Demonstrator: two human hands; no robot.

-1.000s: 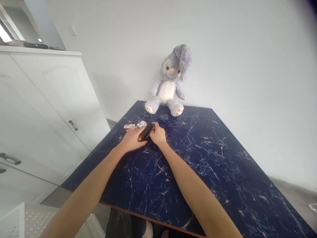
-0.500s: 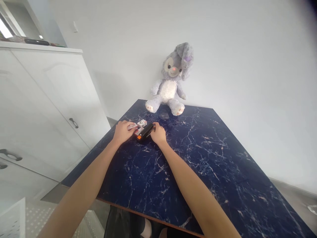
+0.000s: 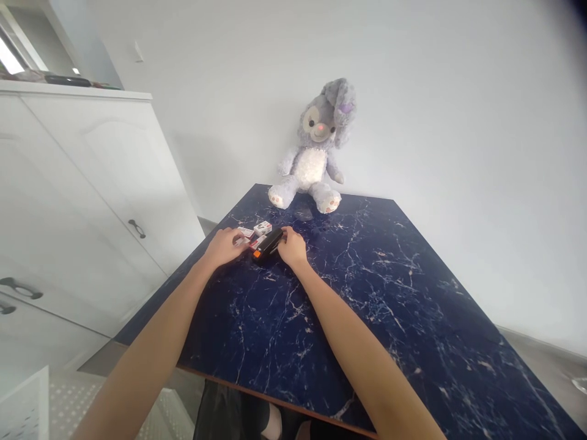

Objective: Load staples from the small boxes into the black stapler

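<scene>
A black stapler with an orange end (image 3: 267, 244) lies on the dark blue marbled table (image 3: 367, 293). My right hand (image 3: 291, 247) rests closed on its right side, fingers curled over it. My left hand (image 3: 225, 245) lies just left of the stapler, fingers bent onto a small red-and-white box (image 3: 244, 233). A second small white box (image 3: 262, 228) stands just behind the stapler.
A grey plush rabbit (image 3: 315, 150) sits at the table's far edge against the white wall. A white cabinet with dark handles (image 3: 92, 183) stands along the left. A white perforated object (image 3: 27, 409) shows at the lower left.
My left hand left the stapler and moved left onto the small red-and-white box. My right hand stayed on the stapler.
</scene>
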